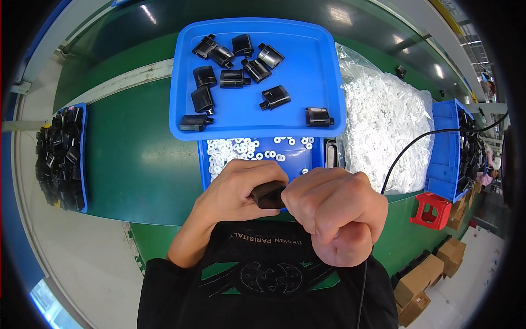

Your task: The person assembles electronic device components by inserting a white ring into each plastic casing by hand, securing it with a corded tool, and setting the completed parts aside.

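Note:
A dark, hollow-looking black plastic casing [268,196] is gripped by my left hand [234,186] in front of my chest. My right hand [342,214] is closed in a fist against the casing's right end; whatever its fingers hold is hidden. Just beyond both hands lies a blue tray [298,159] with loose white ring washers [219,152], partly covered by my hands. Across its far side rests a larger blue tray [307,60], where several similar black casings [234,79] with narrow necks lie scattered.
A clear bag of white washers [383,120] sits to the right, with a black cable [408,148] beside it. Blue bins heaped with black casings stand at far left [84,164] and right [445,142]. A red stool [432,211] and cardboard boxes [419,279] are lower right.

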